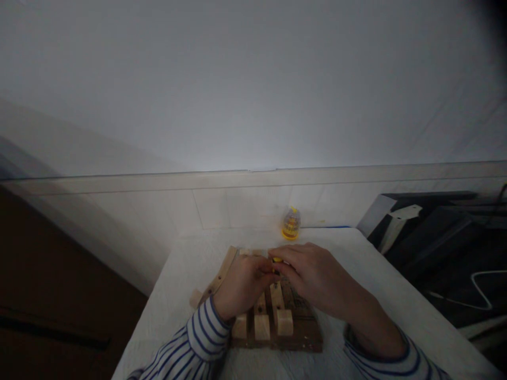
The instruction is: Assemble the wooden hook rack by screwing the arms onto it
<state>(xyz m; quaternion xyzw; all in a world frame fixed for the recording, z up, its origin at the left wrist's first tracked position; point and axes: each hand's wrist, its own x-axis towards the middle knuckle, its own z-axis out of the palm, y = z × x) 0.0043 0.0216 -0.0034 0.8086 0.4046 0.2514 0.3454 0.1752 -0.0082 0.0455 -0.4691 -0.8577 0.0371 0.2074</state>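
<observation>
Fingerwork, I judge: my right hand (317, 272) pinches a yellow piece (277, 259) towards the wooden board's (297, 341) twelve o'clock; left hand (243, 282) adjoins, hold unclear. Next move needs steady fingertips.

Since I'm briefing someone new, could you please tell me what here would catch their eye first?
Probably the left hand and right hand, close together above a dark wooden board bearing pale blocks, the right pinching a small yellow object. Beyond, a yellow-based container stands near the far edge of the table.
</observation>
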